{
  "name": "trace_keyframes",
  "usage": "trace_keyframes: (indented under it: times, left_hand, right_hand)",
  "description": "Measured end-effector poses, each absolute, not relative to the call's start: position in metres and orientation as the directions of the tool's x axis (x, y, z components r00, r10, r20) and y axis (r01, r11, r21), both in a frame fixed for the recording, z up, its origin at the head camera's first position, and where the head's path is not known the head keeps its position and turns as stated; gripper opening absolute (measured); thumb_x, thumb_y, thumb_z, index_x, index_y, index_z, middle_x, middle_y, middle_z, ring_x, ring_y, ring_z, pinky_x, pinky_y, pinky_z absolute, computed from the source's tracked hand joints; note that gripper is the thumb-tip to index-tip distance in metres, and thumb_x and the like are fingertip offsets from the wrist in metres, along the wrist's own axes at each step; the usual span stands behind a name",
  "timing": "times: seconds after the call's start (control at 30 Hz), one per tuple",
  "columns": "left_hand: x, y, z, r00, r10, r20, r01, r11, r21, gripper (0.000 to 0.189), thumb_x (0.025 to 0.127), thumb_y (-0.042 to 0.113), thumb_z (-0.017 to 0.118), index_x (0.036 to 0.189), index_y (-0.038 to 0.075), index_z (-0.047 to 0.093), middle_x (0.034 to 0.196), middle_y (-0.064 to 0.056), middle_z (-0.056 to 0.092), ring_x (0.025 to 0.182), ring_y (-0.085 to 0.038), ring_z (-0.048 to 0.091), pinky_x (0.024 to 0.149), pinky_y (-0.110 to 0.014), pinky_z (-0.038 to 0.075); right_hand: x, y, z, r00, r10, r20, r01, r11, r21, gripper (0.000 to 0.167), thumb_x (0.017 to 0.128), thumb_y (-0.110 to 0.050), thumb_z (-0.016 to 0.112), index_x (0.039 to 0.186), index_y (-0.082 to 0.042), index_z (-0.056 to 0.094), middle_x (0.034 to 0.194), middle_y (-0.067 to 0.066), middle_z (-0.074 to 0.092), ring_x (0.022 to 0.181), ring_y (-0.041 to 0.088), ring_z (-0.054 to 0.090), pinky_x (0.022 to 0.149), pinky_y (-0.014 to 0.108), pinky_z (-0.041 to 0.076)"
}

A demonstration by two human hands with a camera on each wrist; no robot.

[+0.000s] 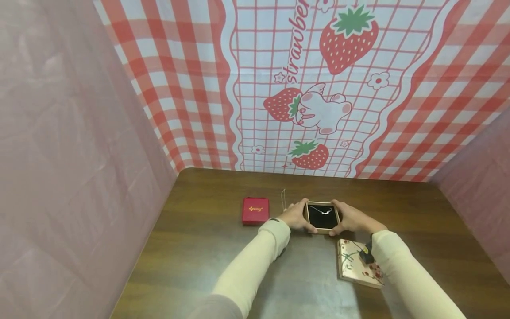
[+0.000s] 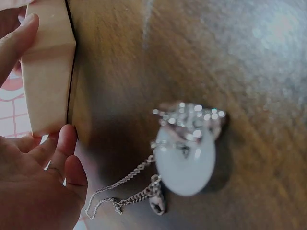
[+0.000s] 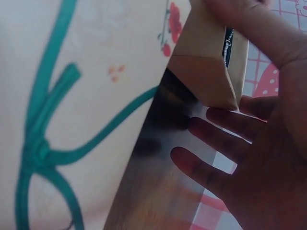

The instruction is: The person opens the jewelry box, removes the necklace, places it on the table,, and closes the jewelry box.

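Note:
Both hands hold a small tan jewelry box (image 1: 323,231) by its opposite sides. Its top is uncovered, and a silver bracelet-like chain (image 1: 326,212) lies on the black lining inside. My left hand (image 1: 295,216) grips the left side, thumb at the near corner. On the right side my right hand (image 1: 351,218) does the same, with some fingers spread below the box in the right wrist view. Close to the left wrist, a white ring-shaped pendant (image 2: 187,165) with a sparkling silver bail and thin chain (image 2: 120,182) lies on the wood.
A red jewelry box (image 1: 255,211) sits left of the left hand. A cream floral box lid (image 1: 354,268) with a green ribbon print lies under the right wrist. Behind the brown table (image 1: 199,248) hangs a strawberry-patterned cloth (image 1: 311,110); pink cloth (image 1: 79,155) flanks it.

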State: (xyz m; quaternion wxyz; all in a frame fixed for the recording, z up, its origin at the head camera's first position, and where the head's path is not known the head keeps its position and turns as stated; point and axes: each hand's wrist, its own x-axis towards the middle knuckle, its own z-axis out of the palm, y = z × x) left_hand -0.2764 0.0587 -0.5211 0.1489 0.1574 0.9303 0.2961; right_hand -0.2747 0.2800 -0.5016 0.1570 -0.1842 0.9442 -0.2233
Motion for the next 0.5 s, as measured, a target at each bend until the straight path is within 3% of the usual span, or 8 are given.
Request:
trace_keyframes:
  times: [0.27,0.4,0.5]
  left_hand:
    - [-0.277,0.059,-0.522,-0.906,0.376,-0.192,0.187,0.765,0.616,0.103,0.064,0.043,0.09,0.148,0.023,0.033,0.138,0.0,0.056,0.122,-0.018,0.05,0.107,-0.037,0.04]
    - [-0.277,0.058,-0.521,-0.904,0.378,-0.201,0.181,0.764,0.619,0.104,0.063,0.043,0.09,0.148,0.023,0.033,0.141,-0.001,0.055,0.125,-0.02,0.049,0.107,-0.038,0.041]
    - [-0.276,0.058,-0.522,-0.902,0.381,-0.204,0.179,0.759,0.626,0.104,0.064,0.043,0.09,0.148,0.022,0.033,0.142,-0.002,0.054,0.126,-0.021,0.049,0.108,-0.038,0.041]
  right_hand:
    - [-0.276,0.275,-0.492,-0.903,-0.39,-0.182,-0.272,0.845,-0.46,0.1,0.079,-0.052,0.074,0.141,0.016,0.034,0.14,0.04,0.038,0.123,0.051,0.047,0.098,0.064,0.042]
    - [-0.276,0.274,-0.49,-0.914,-0.391,-0.11,-0.301,0.834,-0.463,0.093,0.082,-0.047,0.074,0.143,0.012,0.036,0.138,0.036,0.042,0.118,0.048,0.051,0.096,0.063,0.044]
    - [-0.276,0.273,-0.49,-0.919,-0.39,-0.054,-0.322,0.824,-0.466,0.087,0.082,-0.041,0.076,0.143,0.009,0.04,0.131,0.031,0.05,0.104,0.037,0.057,0.088,0.055,0.049]
